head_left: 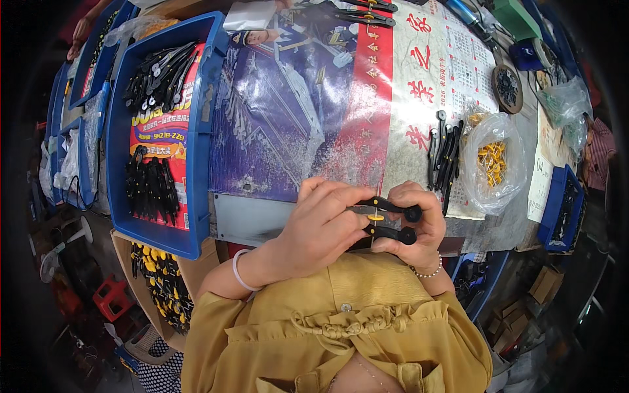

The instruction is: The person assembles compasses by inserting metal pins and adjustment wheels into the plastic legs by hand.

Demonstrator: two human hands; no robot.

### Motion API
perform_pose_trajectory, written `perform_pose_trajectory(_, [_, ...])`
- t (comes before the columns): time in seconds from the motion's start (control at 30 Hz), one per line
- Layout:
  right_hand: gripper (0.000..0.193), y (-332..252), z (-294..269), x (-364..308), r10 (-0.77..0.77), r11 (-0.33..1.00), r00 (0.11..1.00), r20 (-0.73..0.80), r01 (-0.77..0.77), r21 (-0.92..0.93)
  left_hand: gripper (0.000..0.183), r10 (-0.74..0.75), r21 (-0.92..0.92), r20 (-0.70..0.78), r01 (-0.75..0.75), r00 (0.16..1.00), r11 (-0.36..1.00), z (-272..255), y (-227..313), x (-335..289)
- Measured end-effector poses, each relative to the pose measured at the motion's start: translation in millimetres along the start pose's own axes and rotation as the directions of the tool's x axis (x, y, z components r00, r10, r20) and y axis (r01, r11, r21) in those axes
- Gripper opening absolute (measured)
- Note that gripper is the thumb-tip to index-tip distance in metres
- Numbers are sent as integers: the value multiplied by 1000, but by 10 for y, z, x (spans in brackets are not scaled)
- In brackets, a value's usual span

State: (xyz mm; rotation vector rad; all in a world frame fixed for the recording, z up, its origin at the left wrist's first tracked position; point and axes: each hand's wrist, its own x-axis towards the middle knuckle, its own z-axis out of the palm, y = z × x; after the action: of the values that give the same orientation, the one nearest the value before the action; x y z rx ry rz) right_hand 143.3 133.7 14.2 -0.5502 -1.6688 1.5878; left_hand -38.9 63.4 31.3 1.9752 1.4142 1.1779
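Observation:
Between my two hands, close to my chest, is a black two-legged piece that looks like a bow compass. A yellow thumbwheel sits on a thin metal rod that crosses both legs. My left hand is closed on the left end, its fingertips at the rod and wheel. My right hand grips the rounded right ends, fingers above and thumb below. Right of my hands, several loose black legs lie beside a clear plastic bag holding yellow wheels.
A blue tray at left holds piles of black parts. Below it, a cardboard box contains black and yellow pieces. Posters cover the table. A round dish stands far right. Another person's hand shows at upper left.

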Motion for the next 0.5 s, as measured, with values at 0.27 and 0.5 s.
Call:
perform_pose_trajectory(0.27, [57,-3,7,22,-33,999,999,22,33,0,29,35,24,-31,-34,999,999,0,4,-12])
perform_pose_trajectory(0.5, [48,45,1,23,-30,997,999,28,28,73,30,33,60,-40,-31,999,998,12,19,-12])
